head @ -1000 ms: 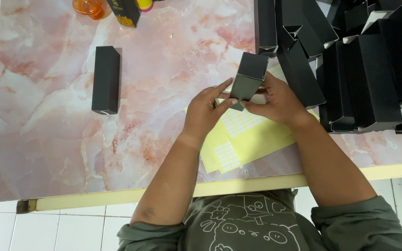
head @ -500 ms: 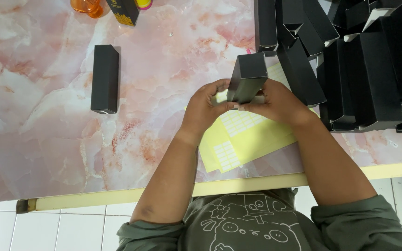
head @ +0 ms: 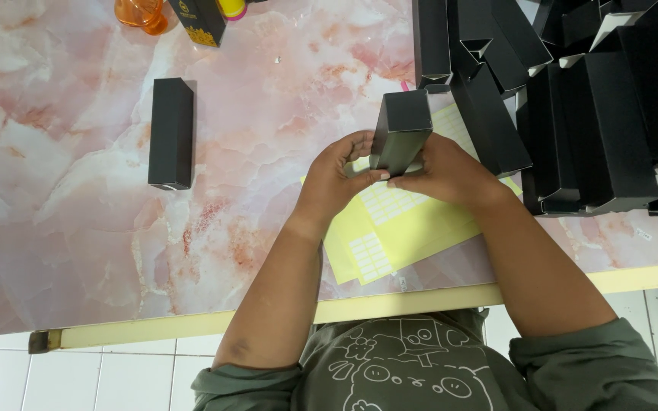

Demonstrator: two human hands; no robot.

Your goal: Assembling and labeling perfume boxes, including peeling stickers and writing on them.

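1. pink marble table (head: 253,228), yellow label sheets (head: 397,228) lying near its front edge.
2. pile of open black cartons (head: 573,114) far right; one closed black box (head: 170,133) lies flat well to the left.
3. slim black box (head: 400,131) stands upright over the sheets, long axis tilted slightly away, held between both hands.
4. left hand (head: 336,179) curls closed on its lower left side; right hand (head: 443,173) wraps its right side, equally near.

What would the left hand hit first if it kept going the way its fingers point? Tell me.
The left hand points right, at the upright black box it already grips with the right hand. Past that, likely the right hand's fingers; depth is unclear.
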